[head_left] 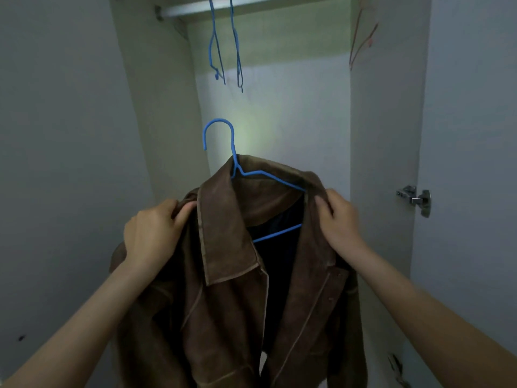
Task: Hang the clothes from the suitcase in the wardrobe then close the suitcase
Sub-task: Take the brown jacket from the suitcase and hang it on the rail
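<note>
Head view into an open wardrobe [167, 107]. A brown jacket [232, 275] sits on a blue wire hanger [233, 152], held up in front of the compartment and well below the rail [190, 9]. The left hand [152, 231] grips the jacket's left shoulder, fingers curled into the cloth; the right hand [337, 219] pinches the right shoulder near the collar. Neither hand holds the hanger itself, whose hook stands free above the collar. Risks, as judged: because only cloth is gripped, the hanger may tilt or slip out of the neck during the lift; the near shoulder looks bunched, so the jacket may slide off one arm of the wire; the hook may miss the rail or snag the hangers already there. Contents of the wardrobe: two empty blue hangers [216, 51] on the rail, and a faint reddish hanger [361, 43] at the right; no garment hangs inside yet. The suitcase is out of view.
</note>
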The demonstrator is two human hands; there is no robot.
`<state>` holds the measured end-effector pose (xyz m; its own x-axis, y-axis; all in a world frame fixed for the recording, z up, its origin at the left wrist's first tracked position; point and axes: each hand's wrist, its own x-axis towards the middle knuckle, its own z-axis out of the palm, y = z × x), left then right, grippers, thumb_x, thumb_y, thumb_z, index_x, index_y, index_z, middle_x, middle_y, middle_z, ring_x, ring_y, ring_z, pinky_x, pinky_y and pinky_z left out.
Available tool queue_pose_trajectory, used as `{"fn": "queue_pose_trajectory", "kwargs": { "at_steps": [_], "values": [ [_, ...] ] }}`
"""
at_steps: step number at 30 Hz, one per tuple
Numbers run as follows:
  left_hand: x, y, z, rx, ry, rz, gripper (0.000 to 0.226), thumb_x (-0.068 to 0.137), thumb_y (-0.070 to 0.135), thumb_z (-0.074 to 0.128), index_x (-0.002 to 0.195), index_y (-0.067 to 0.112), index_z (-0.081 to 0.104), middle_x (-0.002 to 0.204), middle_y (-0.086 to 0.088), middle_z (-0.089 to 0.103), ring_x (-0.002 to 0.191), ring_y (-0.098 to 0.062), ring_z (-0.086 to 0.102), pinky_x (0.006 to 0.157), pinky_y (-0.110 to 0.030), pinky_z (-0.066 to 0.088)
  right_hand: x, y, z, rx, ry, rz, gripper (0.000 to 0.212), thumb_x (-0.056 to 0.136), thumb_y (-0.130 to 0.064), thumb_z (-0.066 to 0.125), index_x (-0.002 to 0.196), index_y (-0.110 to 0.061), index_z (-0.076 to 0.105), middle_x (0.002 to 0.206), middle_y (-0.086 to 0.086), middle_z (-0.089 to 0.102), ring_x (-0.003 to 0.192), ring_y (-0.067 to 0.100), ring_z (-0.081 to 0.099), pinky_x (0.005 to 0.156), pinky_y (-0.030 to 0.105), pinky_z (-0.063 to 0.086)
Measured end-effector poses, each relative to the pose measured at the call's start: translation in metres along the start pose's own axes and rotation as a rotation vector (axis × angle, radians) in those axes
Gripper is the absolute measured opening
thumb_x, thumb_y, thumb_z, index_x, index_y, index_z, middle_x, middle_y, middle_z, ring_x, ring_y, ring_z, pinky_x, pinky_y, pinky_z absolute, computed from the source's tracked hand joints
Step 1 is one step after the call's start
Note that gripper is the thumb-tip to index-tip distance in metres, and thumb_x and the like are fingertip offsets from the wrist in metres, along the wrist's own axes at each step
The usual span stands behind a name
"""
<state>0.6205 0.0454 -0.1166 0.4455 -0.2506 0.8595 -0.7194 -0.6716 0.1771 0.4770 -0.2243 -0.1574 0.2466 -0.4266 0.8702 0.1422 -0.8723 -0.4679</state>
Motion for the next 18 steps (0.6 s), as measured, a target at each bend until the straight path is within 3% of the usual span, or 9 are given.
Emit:
{"fn": "queue_pose_trajectory", "kwargs": {
  "at_steps": [2,5,8,10,11,13,15,16,18],
  "values": [
    [-0.005,-0.003,0.0,0.002,-0.016,-0.01,0.046,0.089,0.041,0.054,0.063,0.003,0.05,0.056,-0.021,0.055,0.056,-0.041,0.056,0.049,-0.03,0.03,0.023,-0.021,-0.001,0.089,0.018,0.034,0.016,0.09,-0.014,0.052,0.074,-0.013,0.054,0.06,-0.012,0.047,0.062,0.002,0.042,0.056,0.021,0.025],
    [-0.013,-0.007,0.002,-0.017,-0.015,-0.029,0.041,0.088,0.033,0.058,0.066,-0.001,0.054,0.057,-0.023,0.056,0.055,-0.042,0.056,0.049,-0.03,0.029,0.041,-0.051,0.004,0.158,-0.092,0.035,0.019,0.091,-0.013,0.055,0.073,-0.012,0.054,0.057,-0.01,0.042,0.061,0.009,0.042,0.057,0.026,0.028],
    [-0.018,-0.011,0.001,-0.025,-0.018,-0.042,0.04,0.088,0.034,0.058,0.065,0.001,0.054,0.056,-0.021,0.057,0.055,-0.041,0.056,0.048,-0.03,0.029,0.031,-0.071,0.013,0.203,-0.328,-0.054,0.014,0.089,-0.015,0.06,0.077,-0.007,0.061,0.06,-0.009,0.05,0.061,0.01,0.049,0.061,0.027,0.036],
    [-0.021,-0.011,-0.001,-0.055,-0.001,-0.05,0.043,0.088,0.036,0.058,0.061,0.006,0.045,0.052,-0.017,0.053,0.051,-0.038,0.053,0.046,-0.027,0.024,0.022,-0.077,0.013,0.186,-0.558,-0.115,0.022,0.088,-0.026,0.06,0.078,-0.007,0.067,0.064,-0.012,0.061,0.065,0.01,0.059,0.069,0.028,0.044],
    [-0.022,-0.013,-0.002,-0.077,0.02,-0.045,0.043,0.088,0.035,0.058,0.059,0.008,0.041,0.05,-0.016,0.051,0.048,-0.037,0.051,0.045,-0.026,0.021,0.021,-0.076,0.01,0.188,-0.597,-0.173,0.028,0.089,-0.03,0.056,0.076,-0.008,0.069,0.066,-0.011,0.064,0.068,0.01,0.061,0.073,0.029,0.046],
    [-0.022,-0.017,-0.005,-0.12,0.052,-0.042,0.044,0.089,0.035,0.058,0.058,0.009,0.04,0.05,-0.018,0.051,0.047,-0.037,0.052,0.045,-0.026,0.021,0.026,-0.065,0.001,0.095,-0.39,-0.349,0.028,0.086,-0.031,0.055,0.079,-0.007,0.067,0.077,-0.005,0.062,0.076,0.011,0.055,0.076,0.028,0.042],
    [-0.023,-0.021,-0.008,-0.156,0.073,-0.049,0.052,0.088,0.048,0.049,0.062,0.003,0.048,0.054,-0.021,0.055,0.051,-0.038,0.054,0.047,-0.03,0.028,0.031,-0.048,-0.009,-0.088,-0.233,-0.328,0.027,0.084,-0.034,0.061,0.094,-0.009,0.061,0.093,-0.002,0.053,0.089,0.011,0.049,0.079,0.026,0.037],
    [-0.022,-0.021,-0.008,-0.169,0.083,-0.045,0.058,0.085,0.055,0.04,0.064,0.001,0.051,0.056,-0.022,0.056,0.053,-0.039,0.055,0.049,-0.032,0.03,0.033,-0.041,-0.012,-0.135,-0.286,-0.244,0.027,0.085,-0.039,0.061,0.097,-0.015,0.059,0.093,-0.005,0.052,0.09,0.012,0.05,0.078,0.026,0.038],
    [-0.021,-0.019,-0.007,-0.159,0.089,-0.04,0.067,0.078,0.06,0.028,0.067,-0.001,0.055,0.06,-0.025,0.058,0.057,-0.042,0.056,0.052,-0.034,0.032,0.033,-0.035,-0.012,-0.174,-0.484,-0.071,0.03,0.084,-0.054,0.05,0.074,-0.026,0.055,0.072,-0.008,0.054,0.074,0.014,0.054,0.068,0.032,0.04]
  ]
}}
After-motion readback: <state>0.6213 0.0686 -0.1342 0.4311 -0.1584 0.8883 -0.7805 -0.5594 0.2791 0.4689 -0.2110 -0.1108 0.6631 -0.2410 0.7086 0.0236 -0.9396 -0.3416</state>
